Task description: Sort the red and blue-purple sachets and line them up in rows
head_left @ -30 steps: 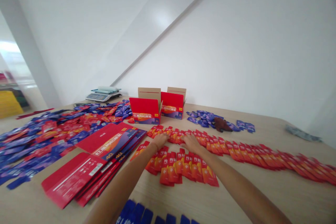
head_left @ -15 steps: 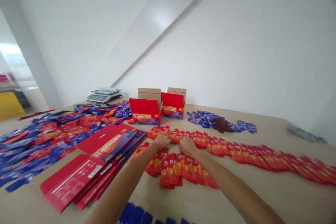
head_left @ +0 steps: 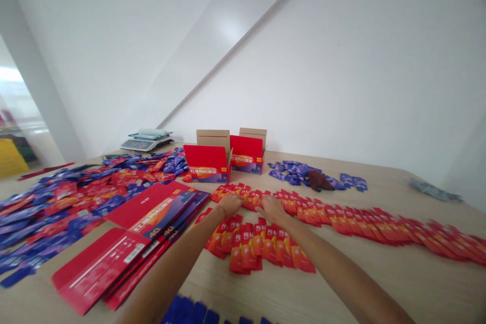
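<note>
My left hand (head_left: 231, 205) rests at the far row of overlapping red-and-orange sachets (head_left: 315, 211), its fingers bent around sachets near the row's left end. A short way to the right, my right hand (head_left: 272, 208) grips the same row, its thumb toward the left hand. A few red sachets show between the two hands; the fingertips are partly hidden among them. Closer to me, a shorter fanned row of red sachets (head_left: 246, 248) lies between my forearms. Blue sachets (head_left: 193, 311) line the bottom edge of the view, cut off by it.
Two open red boxes (head_left: 207, 162) stand behind the rows. Flattened red cartons (head_left: 148, 212) are stacked left of my left arm, beside a large heap of mixed sachets (head_left: 94, 182). Farther back are a scale (head_left: 146, 142), blue sachets (head_left: 292, 172) and a brown crumpled item (head_left: 319, 180).
Both hands stay at the far sachet row; the right hand has shifted slightly and its thumb shows more. The whole view has moved a little.
</note>
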`<state>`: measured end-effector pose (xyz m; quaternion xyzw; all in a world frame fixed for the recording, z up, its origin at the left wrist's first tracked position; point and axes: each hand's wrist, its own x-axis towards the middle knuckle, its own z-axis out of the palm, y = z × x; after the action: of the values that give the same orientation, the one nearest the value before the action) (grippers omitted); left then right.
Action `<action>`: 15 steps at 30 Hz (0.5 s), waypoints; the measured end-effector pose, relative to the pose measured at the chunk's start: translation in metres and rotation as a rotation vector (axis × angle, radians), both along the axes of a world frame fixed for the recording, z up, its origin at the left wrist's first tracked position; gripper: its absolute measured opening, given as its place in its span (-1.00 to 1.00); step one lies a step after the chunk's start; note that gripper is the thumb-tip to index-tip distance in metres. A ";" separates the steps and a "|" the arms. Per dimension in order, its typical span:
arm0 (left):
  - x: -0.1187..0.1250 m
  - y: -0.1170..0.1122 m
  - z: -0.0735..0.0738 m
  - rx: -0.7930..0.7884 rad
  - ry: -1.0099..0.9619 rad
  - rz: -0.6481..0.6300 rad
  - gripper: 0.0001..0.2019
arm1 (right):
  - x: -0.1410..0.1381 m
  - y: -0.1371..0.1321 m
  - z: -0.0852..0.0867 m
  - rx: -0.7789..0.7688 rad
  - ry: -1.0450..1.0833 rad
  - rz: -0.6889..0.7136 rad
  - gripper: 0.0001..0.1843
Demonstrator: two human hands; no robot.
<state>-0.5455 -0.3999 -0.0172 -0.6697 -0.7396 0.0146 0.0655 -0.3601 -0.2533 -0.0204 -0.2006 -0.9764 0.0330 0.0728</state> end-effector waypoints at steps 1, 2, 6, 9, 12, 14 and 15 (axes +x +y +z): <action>-0.002 -0.003 0.001 0.007 -0.004 -0.001 -0.75 | 0.006 0.006 0.001 -0.004 -0.004 0.005 -0.51; -0.004 -0.006 0.001 0.016 -0.007 0.000 -0.75 | 0.013 0.013 0.001 -0.009 -0.008 0.001 -0.50; -0.007 -0.019 -0.001 0.060 -0.032 0.013 -0.53 | 0.037 0.039 -0.007 -0.077 -0.074 -0.125 -0.29; -0.006 -0.021 -0.002 0.088 -0.057 0.028 -0.47 | 0.050 0.054 -0.018 -0.168 -0.172 -0.189 -0.18; -0.004 -0.016 0.001 0.127 -0.079 0.026 -0.47 | 0.059 0.063 -0.023 -0.220 -0.229 -0.189 -0.11; 0.000 -0.009 0.002 0.148 -0.095 0.005 -0.47 | 0.064 0.068 -0.024 -0.225 -0.232 -0.192 -0.07; 0.004 -0.003 0.002 0.155 -0.104 -0.015 -0.48 | 0.066 0.070 -0.025 -0.223 -0.229 -0.189 -0.06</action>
<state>-0.5411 -0.4031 -0.0149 -0.6681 -0.7358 -0.0782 0.0788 -0.2943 -0.1833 -0.0453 -0.3009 -0.9454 0.1110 -0.0587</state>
